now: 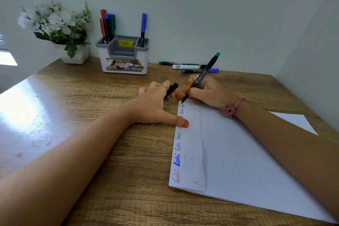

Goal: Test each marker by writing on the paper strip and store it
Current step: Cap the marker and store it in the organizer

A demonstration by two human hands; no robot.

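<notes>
Nearest the camera, the paper strip [189, 152] lies along the left edge of a larger white sheet [247, 161] on the wooden counter [128, 152]. Its left margin carries a column of test words: red at the near end, then bold blue, then thinner blue and green entries running toward the far end. At that far end the right hand [209, 91] pinches a green-ended marker [200, 77] in a writing grip, tip touching the strip, with the current word only partly formed. The left hand [156, 101] lies spread, thumb pressing the strip's edge, while its fingers hold a black cap [171, 90], judged to belong to the marker in use. Further out, three markers [190, 67] lie flat on the counter near the wall, judged still untested. The organiser [124, 55] holds a cluster of red, blue and green markers [107, 25] in its left compartment and one blue marker [143, 29] in its right. A potted white plant [58, 29] stands left of it. Judged progress: past halfway; this marker needs finishing, capping and storing, then the three loose ones.
</notes>
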